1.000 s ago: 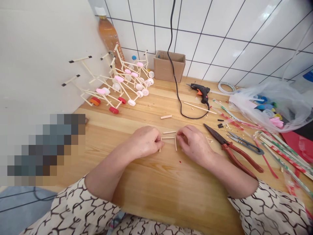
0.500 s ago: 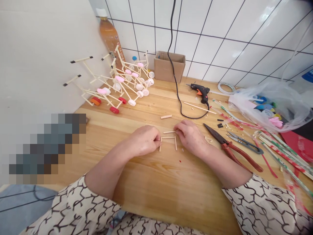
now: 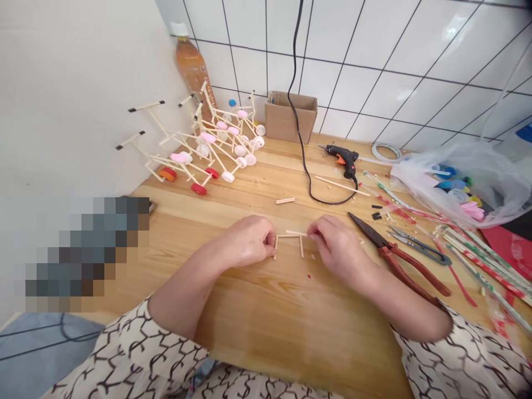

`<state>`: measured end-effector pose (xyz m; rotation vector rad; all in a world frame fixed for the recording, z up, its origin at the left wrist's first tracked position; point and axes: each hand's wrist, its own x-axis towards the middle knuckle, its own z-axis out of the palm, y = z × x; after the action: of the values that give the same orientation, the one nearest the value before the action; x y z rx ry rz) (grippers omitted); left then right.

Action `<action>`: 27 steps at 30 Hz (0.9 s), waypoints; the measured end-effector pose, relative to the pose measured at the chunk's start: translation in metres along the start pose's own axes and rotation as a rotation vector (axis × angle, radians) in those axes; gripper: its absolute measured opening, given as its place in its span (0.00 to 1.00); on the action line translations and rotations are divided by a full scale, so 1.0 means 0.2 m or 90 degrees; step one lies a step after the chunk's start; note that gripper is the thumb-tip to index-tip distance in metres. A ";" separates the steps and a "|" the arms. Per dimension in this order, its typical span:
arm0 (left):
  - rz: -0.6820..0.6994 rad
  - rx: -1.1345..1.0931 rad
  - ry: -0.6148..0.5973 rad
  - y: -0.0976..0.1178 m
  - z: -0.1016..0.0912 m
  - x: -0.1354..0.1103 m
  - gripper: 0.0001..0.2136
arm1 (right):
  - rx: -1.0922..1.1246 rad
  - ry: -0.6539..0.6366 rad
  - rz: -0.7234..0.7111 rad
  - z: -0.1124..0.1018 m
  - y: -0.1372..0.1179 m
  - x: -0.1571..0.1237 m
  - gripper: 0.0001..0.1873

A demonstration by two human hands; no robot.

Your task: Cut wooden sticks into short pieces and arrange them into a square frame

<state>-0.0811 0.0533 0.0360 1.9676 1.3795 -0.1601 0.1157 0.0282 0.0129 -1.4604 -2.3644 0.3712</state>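
My left hand [image 3: 248, 241] is closed, with thumb and fingertips pinching the left upright stick [image 3: 276, 247] of a small three-sided stick frame on the table. The frame's crosspiece [image 3: 287, 236] runs between that stick and the right upright stick [image 3: 301, 247]. In a pinch, my right hand [image 3: 338, 244] holds one end of a loose wooden stick [image 3: 293, 232], slanting just over the crosspiece; whether they touch I cannot tell. Another short piece, apparently sticks side by side [image 3: 285, 200], lies beyond my hands.
Stick-built wheeled models [image 3: 208, 138] stand at the back left by a drink bottle [image 3: 192, 61] and a cardboard box [image 3: 291, 117]. A hot glue gun [image 3: 344, 158] with its cord, pliers [image 3: 388, 249], thread snips [image 3: 419, 244] and a plastic bag of caps [image 3: 436, 194] lie to the right.
My right hand has moved right and slightly toward me, bringing its stick close to the crosspiece, now slanted. My left hand stays at the left upright. The whole view has shifted slightly.
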 end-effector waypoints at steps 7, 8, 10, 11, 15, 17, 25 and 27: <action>-0.010 0.020 -0.005 0.02 -0.02 -0.02 0.01 | -0.013 -0.037 -0.059 0.03 -0.06 -0.17 0.10; -0.011 0.022 -0.004 0.02 -0.02 -0.02 0.01 | -0.024 -0.038 -0.065 0.04 -0.07 -0.18 0.10; -0.012 0.025 -0.002 0.02 -0.01 -0.02 0.01 | -0.045 -0.040 -0.075 0.06 -0.07 -0.18 0.10; -0.014 0.024 -0.001 0.02 -0.01 -0.02 0.01 | -0.056 -0.041 -0.079 0.07 -0.07 -0.18 0.10; -0.011 0.015 -0.002 0.01 -0.01 -0.01 0.01 | -0.099 -0.045 -0.093 0.08 -0.08 -0.17 0.10; -0.004 0.012 -0.001 0.01 0.00 -0.01 0.01 | -0.113 -0.043 -0.098 0.09 -0.08 -0.17 0.09; 0.002 0.017 0.011 0.00 -0.01 -0.01 0.05 | -0.128 -0.036 -0.091 0.10 -0.08 -0.17 0.09; 0.009 0.016 0.023 -0.02 0.00 0.00 0.06 | -0.130 -0.036 -0.091 0.10 -0.08 -0.17 0.09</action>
<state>-0.0846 0.0538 0.0349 2.0088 1.3930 -0.1366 0.1093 -0.0100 -0.0039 -1.3707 -2.5985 0.1394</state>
